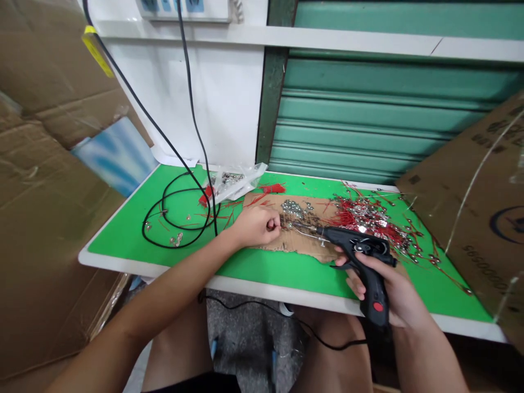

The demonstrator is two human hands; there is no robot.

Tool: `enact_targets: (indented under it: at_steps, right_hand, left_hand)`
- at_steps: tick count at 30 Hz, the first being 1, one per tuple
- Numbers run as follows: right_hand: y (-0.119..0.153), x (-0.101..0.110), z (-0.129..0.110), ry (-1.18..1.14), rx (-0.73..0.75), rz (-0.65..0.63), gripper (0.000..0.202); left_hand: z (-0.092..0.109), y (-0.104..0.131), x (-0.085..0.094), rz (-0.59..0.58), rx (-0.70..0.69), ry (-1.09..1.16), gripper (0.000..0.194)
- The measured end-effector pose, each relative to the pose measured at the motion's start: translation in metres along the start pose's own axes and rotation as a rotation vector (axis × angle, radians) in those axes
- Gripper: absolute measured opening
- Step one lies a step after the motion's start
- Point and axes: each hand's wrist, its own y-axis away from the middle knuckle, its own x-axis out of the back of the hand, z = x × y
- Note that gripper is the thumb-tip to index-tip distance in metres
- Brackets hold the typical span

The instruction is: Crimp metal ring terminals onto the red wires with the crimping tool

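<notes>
My right hand is wrapped round the grip of a black soldering gun with a red button, its thin tip pointing left. Close to that tip, my left hand is closed with fingers pinched; what it holds is too small to make out. Both are over a scorched piece of cardboard on the green tabletop. A cluster of small silvery metal pieces sits on the cardboard just behind the tip. Red wires with shiny metal ends are heaped to the right.
A clear plastic bag of small parts and a red wire bundle lie at the back. A black cable loops on the left. Cardboard boxes flank the table, and a power strip hangs above.
</notes>
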Motion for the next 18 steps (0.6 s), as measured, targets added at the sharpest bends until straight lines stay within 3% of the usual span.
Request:
enact_targets:
  at_steps: [18]
  right_hand:
    - [0.0003,-0.0093,0.0014,0.057,-0.015,0.023,0.038]
  left_hand:
    - [-0.0043,0.0012,-0.0042,0.006,-0.002,-0.004,0.005]
